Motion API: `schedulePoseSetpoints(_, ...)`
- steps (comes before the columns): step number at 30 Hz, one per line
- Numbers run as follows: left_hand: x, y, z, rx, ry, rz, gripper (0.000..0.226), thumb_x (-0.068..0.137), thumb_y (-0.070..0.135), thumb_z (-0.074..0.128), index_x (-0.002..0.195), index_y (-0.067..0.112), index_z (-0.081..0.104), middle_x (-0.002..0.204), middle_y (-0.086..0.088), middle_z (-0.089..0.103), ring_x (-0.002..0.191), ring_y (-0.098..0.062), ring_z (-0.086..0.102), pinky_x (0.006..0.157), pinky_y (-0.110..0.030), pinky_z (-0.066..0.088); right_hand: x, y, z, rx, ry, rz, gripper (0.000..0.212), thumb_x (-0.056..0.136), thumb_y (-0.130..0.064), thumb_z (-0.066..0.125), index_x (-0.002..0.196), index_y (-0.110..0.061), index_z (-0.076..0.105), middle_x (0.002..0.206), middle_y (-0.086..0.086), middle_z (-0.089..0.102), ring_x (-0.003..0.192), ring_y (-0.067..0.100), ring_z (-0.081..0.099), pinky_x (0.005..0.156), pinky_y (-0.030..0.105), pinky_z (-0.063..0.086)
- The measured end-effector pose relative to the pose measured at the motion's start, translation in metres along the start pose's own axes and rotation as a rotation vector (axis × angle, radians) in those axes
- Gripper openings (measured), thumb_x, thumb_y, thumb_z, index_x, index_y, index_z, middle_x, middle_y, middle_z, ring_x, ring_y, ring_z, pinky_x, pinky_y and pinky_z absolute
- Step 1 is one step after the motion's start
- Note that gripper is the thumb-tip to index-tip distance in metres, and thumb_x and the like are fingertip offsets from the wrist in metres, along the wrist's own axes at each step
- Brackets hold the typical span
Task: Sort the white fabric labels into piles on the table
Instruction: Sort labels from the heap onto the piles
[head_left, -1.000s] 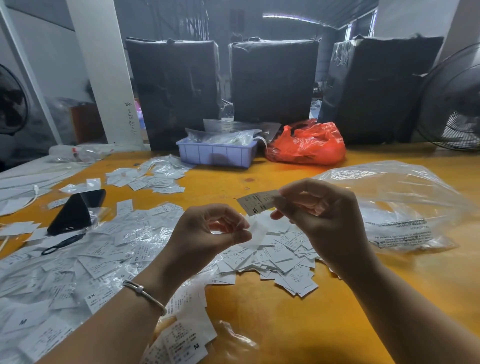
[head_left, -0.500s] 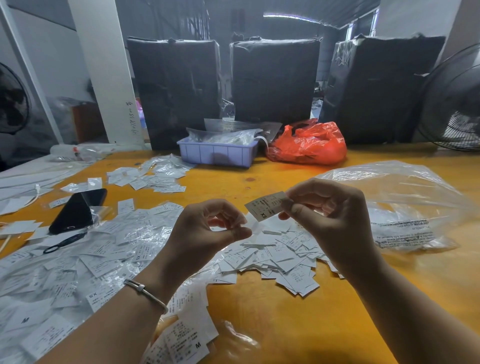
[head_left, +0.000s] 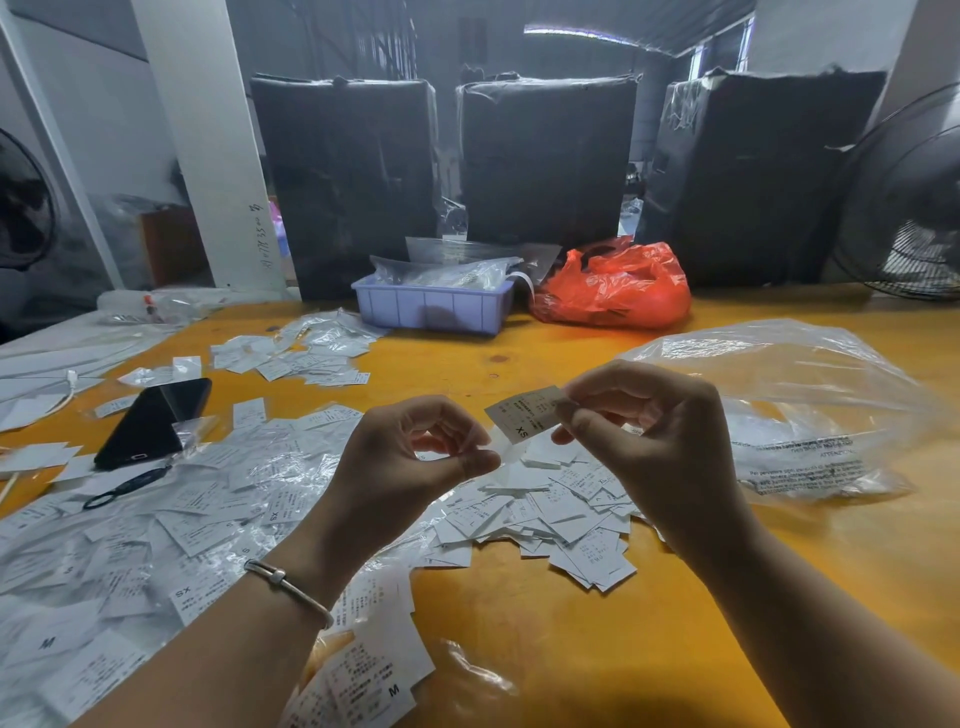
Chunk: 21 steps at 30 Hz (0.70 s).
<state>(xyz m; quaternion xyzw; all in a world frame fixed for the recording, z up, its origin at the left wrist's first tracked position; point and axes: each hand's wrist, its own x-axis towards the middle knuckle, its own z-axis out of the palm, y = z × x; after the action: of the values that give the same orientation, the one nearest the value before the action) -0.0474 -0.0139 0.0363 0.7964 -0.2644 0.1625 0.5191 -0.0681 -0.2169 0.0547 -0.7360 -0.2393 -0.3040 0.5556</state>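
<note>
My right hand (head_left: 644, 436) pinches one white fabric label (head_left: 522, 413) marked XS between thumb and forefinger, held up above the table. My left hand (head_left: 415, 457) is beside it with curled fingers. Its thumb and fingertips pinch what looks like a thin clear sleeve (head_left: 501, 451). Under both hands lies a pile of bare white labels (head_left: 561, 514) on the yellow table (head_left: 597, 649). A wide spread of labels in clear sleeves (head_left: 171, 525) covers the left side. A smaller pile (head_left: 306, 356) lies farther back, and a few M labels (head_left: 363, 686) sit near my left forearm.
A black phone (head_left: 150, 423) and a black clip (head_left: 124, 487) lie at the left among the labels. At the right is a large clear plastic bag (head_left: 800, 410). A lilac tray (head_left: 431, 309), a red bag (head_left: 613, 286) and black wrapped bales (head_left: 545, 161) stand at the back.
My right hand has drawn the XS label a little up and to the right, away from my left hand. The gap between the hands has widened slightly.
</note>
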Motion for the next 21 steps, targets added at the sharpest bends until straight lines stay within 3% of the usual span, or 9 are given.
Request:
schedulePoseSetpoints(5, 0.0003, -0.0003, 0.0001, 0.01, 0.006, 0.003, 0.019, 0.067, 0.035, 0.076, 0.077, 0.019, 0.07, 0.078, 0.004, 0.072, 0.076, -0.014, 0.068, 0.076, -0.023, 0.057, 0.0027, -0.0004, -0.0048, 0.161, 0.072, 0.006, 0.014, 0.073, 0.004, 0.069, 0.076, -0.01, 0.07, 0.072, 0.004, 0.074, 0.059, 0.019, 0.071, 0.054, 0.017, 0.05)
schedulePoseSetpoints(12, 0.0001, -0.0009, -0.0008, -0.007, 0.029, 0.005, 0.021, 0.066, 0.038, 0.076, 0.076, 0.02, 0.07, 0.077, 0.003, 0.072, 0.075, -0.012, 0.068, 0.074, -0.02, 0.055, 0.0001, -0.0009, -0.0016, -0.015, 0.035, -0.037, 0.026, 0.074, 0.008, 0.07, 0.077, -0.018, 0.07, 0.073, 0.0, 0.074, 0.065, 0.012, 0.071, 0.062, 0.029, 0.058)
schedulePoseSetpoints(17, 0.0001, -0.0011, -0.0005, -0.01, 0.018, 0.008, 0.024, 0.066, 0.039, 0.075, 0.076, 0.018, 0.07, 0.077, 0.002, 0.072, 0.075, -0.013, 0.068, 0.075, -0.022, 0.056, -0.0005, 0.0, -0.0009, -0.023, 0.008, -0.009, 0.023, 0.074, 0.007, 0.072, 0.076, -0.016, 0.071, 0.073, -0.002, 0.074, 0.067, 0.016, 0.071, 0.064, 0.042, 0.058)
schedulePoseSetpoints(21, 0.0003, -0.0007, -0.0009, -0.021, 0.002, -0.005, 0.025, 0.066, 0.041, 0.074, 0.077, 0.019, 0.071, 0.078, 0.001, 0.072, 0.077, -0.014, 0.068, 0.075, -0.025, 0.057, -0.0016, 0.0004, -0.0015, -0.007, -0.033, -0.001, 0.015, 0.073, 0.001, 0.072, 0.076, -0.014, 0.072, 0.07, 0.0, 0.073, 0.066, 0.02, 0.071, 0.065, 0.045, 0.057)
